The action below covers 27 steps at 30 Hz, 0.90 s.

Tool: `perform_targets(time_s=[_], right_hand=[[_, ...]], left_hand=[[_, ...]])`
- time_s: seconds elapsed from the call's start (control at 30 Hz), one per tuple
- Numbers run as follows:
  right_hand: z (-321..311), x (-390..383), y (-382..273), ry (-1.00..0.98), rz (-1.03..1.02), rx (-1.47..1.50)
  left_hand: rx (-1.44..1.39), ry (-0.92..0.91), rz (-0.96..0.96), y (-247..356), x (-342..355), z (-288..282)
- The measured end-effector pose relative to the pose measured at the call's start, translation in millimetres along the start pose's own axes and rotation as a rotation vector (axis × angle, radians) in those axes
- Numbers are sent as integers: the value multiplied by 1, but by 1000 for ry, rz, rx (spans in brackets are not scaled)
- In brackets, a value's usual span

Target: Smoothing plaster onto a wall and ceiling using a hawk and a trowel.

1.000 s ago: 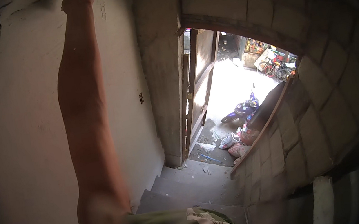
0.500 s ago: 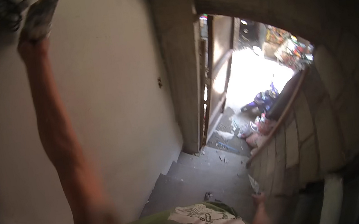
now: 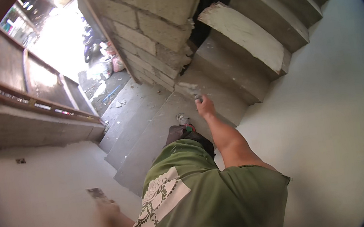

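My right hand [image 3: 206,105] is closed around the handle of a putty knife [image 3: 189,86], whose pale, smeared blade points away from me over the stairs. On the left my left hand [image 3: 111,210], blurred by motion, grips a wide flat scraper [image 3: 95,194] with a greyish blade. This scraper is held low in front of the white wall [image 3: 52,176]; whether it touches the wall I cannot tell. Below me are grey concrete steps [image 3: 145,134], and my shoe [image 3: 183,118] stands on one of them.
More stairs [image 3: 248,22] climb at the upper right, with a pale board [image 3: 245,31] lying on them. A rough block wall [image 3: 152,25] ends beside the steps. At the upper left a wooden door [image 3: 34,75] stands by a bright doorway, with bags [image 3: 113,60] outside. Debris [image 3: 120,103] litters the landing.
My view has swung to the right, bringing the stairs and right wall into sight. My left arm, raised high along the wall before, is now low. Both tools stay in hand.
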State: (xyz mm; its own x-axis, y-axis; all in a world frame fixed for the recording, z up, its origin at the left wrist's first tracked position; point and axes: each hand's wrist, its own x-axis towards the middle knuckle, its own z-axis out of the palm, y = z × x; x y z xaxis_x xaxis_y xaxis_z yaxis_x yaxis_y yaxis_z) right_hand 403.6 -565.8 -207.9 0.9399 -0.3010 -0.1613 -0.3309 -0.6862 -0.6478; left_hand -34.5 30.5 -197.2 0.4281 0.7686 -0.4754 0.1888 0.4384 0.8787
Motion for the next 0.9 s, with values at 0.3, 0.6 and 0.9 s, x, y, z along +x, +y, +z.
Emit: perform_targets(time_s=[0.3, 0.6, 0.9], right_hand=[[-208, 229, 80, 323, 167, -252], [-244, 370, 57, 335, 286, -314], [-236, 289, 158, 292, 274, -276]], left_hand=[[-142, 192, -342, -7, -42, 199], [-136, 23, -291, 54, -139, 477], [-122, 59, -298, 58, -160, 508]])
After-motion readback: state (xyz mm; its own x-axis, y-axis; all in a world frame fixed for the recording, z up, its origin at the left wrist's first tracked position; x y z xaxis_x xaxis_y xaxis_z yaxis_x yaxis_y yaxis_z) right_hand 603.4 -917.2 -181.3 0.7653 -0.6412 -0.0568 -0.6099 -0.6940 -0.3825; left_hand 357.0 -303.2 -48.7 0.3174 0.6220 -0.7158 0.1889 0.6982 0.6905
